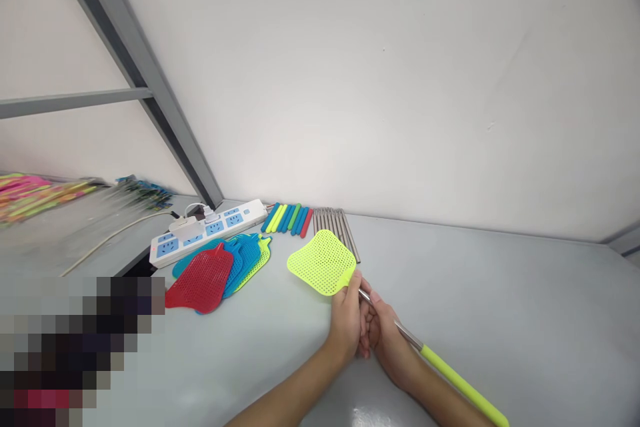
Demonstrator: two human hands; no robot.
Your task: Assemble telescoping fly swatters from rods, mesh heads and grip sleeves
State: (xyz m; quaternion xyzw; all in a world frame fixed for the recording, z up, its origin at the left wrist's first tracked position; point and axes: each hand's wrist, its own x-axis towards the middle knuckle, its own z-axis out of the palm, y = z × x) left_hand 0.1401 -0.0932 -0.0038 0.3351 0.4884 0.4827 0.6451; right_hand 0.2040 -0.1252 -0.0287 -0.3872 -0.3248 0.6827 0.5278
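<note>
Got a lime swatter head (323, 263) around centre frame, pinched at the neck in the left hand (346, 317), with the right hand (389, 330) closed around the metal rod (409, 335) just beside it. Already sporting a lime grip (463, 383) toward lower right, so looking nearly built; can't tell if fully seated up top. Plenty left, probably: loose grips (287, 220), bare rods (351, 235) near centre, spare heads (207, 277) further left.

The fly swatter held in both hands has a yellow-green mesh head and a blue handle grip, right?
Not quite: the head-camera view shows a yellow-green handle grip, not blue. The mesh head is yellow-green, and the left hand and right hand hold the fly swatter.
</note>
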